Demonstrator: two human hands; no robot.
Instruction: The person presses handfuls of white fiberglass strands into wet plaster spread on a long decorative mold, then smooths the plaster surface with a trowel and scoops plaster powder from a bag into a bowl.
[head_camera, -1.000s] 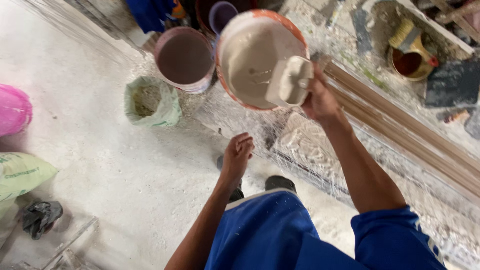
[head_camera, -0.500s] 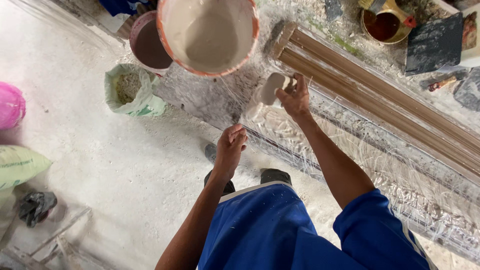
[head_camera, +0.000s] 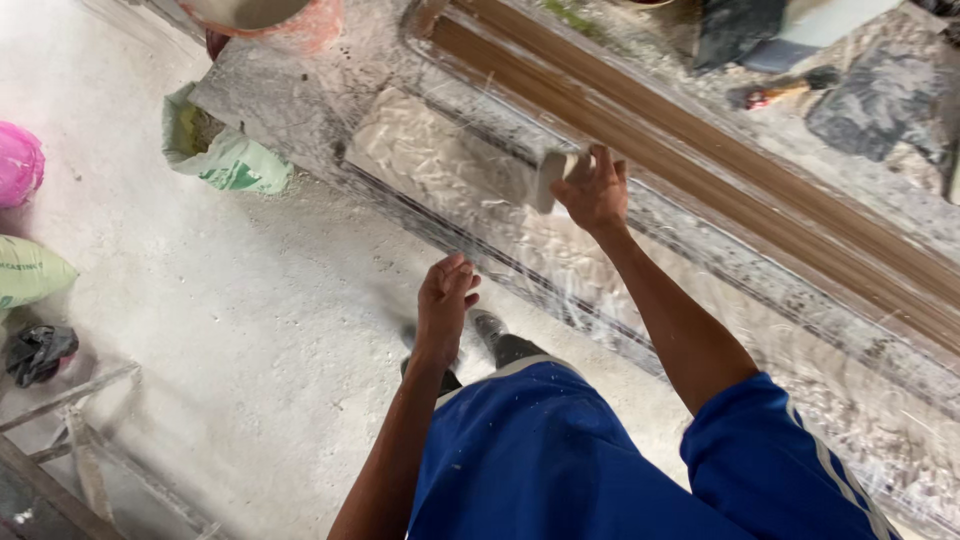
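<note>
Over wet plaster, right hand clasps trowel; left hand empty

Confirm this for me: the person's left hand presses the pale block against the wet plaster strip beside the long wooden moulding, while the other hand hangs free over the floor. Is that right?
Not quite. The head view shows the right hand holding the pale block on the wet plaster strip beside the long wooden moulding. The left hand is the free one over the floor.
</note>
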